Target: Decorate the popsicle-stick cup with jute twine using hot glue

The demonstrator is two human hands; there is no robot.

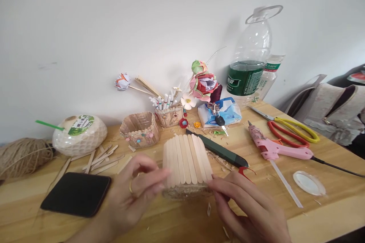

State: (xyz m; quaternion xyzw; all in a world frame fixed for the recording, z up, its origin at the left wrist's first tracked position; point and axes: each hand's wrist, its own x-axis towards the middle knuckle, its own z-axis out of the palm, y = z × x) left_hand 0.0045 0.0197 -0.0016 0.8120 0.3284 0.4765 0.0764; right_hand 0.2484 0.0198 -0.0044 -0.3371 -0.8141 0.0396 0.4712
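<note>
Stick holder (186, 163), a curved wall of upright wooden sticks, stands near the front of the counter (313, 152), held between both hands; left hand (134, 193) closes its grip on the left edge, right hand (248, 209) pinches the lower right edge; black phone (76, 193) lies left, pink glue gun (273, 146) right

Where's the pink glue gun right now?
The pink glue gun lies right of centre on the wooden table, between the scissors and the right hand.
</note>
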